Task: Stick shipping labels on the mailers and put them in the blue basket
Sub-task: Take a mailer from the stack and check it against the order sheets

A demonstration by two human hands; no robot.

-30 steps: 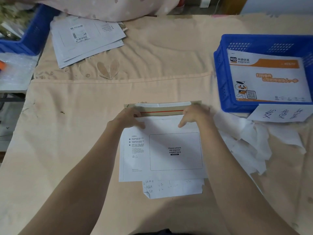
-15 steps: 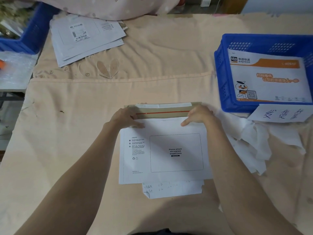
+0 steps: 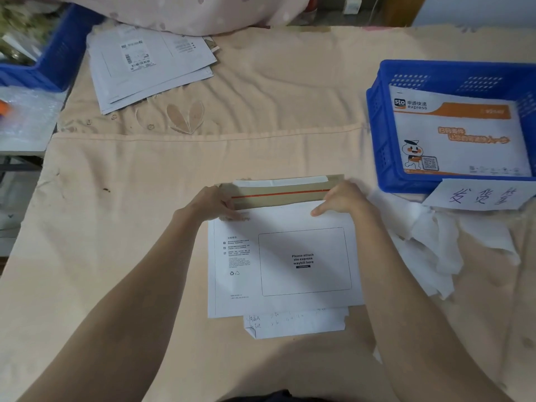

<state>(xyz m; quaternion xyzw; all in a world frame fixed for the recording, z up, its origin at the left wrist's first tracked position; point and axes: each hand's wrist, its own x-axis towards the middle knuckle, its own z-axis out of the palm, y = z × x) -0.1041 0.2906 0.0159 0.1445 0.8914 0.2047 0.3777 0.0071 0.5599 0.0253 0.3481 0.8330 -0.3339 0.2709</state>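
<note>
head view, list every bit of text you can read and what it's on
"Please attach sto express waybill here": box on the mailer under both hands.
"sto express": mailer in the blue basket.
Handwritten sign on the basket: three characters, not legible.
Barcode label on far mailer stack: blurred.

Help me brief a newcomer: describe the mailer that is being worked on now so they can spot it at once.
Start at the peach cloth covering the table and look to its near middle, between the two hands. The white mailer lies flat there, its brown flap folded open. Unlike the labelled mailers stacked far left and the orange-printed one in the blue basket, its waybill box is still blank.
</note>
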